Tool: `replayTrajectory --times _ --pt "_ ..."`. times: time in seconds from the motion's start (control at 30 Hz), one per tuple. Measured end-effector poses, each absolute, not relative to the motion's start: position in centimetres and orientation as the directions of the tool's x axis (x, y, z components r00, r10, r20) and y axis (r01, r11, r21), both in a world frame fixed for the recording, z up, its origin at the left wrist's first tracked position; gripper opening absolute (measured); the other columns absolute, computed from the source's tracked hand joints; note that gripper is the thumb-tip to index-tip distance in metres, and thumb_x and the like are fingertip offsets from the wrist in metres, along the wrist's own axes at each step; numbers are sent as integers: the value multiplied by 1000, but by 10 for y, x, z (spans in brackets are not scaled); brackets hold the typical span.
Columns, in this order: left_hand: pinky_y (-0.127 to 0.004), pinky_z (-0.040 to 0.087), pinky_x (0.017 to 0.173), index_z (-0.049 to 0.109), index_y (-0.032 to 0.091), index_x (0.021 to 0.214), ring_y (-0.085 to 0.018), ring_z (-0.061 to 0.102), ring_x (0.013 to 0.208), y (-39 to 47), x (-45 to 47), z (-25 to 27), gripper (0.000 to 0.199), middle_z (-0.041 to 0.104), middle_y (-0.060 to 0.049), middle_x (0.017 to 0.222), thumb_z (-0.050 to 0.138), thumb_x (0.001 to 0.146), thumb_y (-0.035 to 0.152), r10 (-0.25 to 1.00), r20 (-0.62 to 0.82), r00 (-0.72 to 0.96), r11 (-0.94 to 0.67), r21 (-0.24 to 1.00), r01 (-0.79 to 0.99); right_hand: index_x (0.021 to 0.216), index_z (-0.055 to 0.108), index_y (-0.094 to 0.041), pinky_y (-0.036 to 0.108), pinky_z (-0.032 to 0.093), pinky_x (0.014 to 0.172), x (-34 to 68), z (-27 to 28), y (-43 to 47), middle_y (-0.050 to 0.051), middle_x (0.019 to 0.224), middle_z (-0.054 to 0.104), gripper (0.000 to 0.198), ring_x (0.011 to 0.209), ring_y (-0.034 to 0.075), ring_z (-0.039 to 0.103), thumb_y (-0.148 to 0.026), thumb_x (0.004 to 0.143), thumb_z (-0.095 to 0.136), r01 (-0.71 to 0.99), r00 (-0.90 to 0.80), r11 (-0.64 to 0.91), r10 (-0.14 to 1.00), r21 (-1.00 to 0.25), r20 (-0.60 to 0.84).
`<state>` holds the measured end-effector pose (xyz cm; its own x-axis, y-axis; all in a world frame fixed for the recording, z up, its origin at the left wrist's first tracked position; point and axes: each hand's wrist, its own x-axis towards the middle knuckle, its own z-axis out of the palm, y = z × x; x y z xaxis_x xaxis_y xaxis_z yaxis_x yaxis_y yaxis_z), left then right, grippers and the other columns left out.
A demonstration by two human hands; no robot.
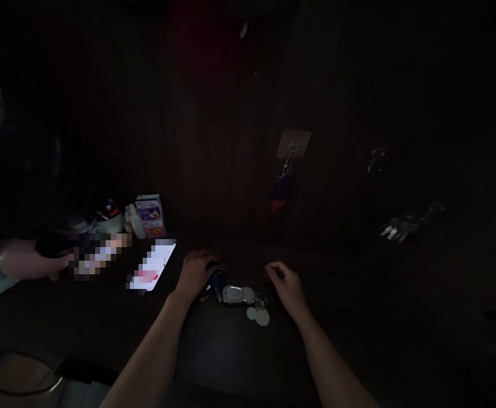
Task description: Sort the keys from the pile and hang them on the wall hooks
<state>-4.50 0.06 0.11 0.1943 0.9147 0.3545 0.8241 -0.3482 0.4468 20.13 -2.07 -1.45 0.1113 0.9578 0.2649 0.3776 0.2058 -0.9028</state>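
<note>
On the dark tabletop, my left hand (197,273) has its fingers and thumb curled at a bunch of keys (218,281) with a blue head and metal blades. Just right of these lies a silver key fob (238,295) whose metal ring (260,301) carries two pale round tags (260,315). My right hand (285,285) is a little further right, apart from the fob, with its fingers curled in a pinch. Whatever is between those fingertips is too dark to make out.
Left of my hands lie a lit phone (157,265), a small printed box (150,216) and a pink rounded object (31,258). On the dark back panel are a hook (292,148) with a hanging keychain (281,192), and another hook (376,159). A cable (22,391) loops at lower left.
</note>
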Motion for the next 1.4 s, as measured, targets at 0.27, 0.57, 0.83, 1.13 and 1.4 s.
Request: replayTrajectory --times 0.27,0.57,0.83,1.13,1.4 --pt "-38 38 87 67 24 83 -24 59 92 -1 -44 2 10 68 -3 90 60 76 21 910 359 205 -362 455 814 75 62 -21 27 45 61 201 -15 -20 2 67 64 30 64 18 61 -49 77 53 360 120 197 960 -912 254" --pt "-42 30 97 59 24 84 -22 59 89 -2 -40 4 7 67 -1 82 54 80 21 898 412 155 -339 423 840 72 61 -21 26 45 59 200 -13 -20 2 64 64 30 63 18 61 -50 76 54 351 124 202 958 -915 259" --pt "-41 36 95 58 22 85 -19 62 79 -4 -33 10 8 66 0 76 50 82 24 857 516 19 -392 625 675 73 61 -21 27 45 60 200 -12 -21 2 65 64 29 63 18 61 -49 77 53 363 124 195 959 -911 255" --pt "-35 50 79 55 17 96 -21 68 83 -13 -9 22 30 72 -6 86 64 73 34 983 172 -61 -180 969 -169 75 62 -23 25 42 56 193 -8 -24 0 67 65 26 60 16 58 -45 79 50 454 74 250 946 -855 316" --pt "-36 49 86 55 18 106 -20 67 93 -9 -10 18 35 69 -9 102 65 75 31 995 35 91 15 868 -496 80 64 -25 26 43 68 174 4 -34 1 77 67 18 73 18 61 -34 83 49 510 -21 392 895 -765 445"
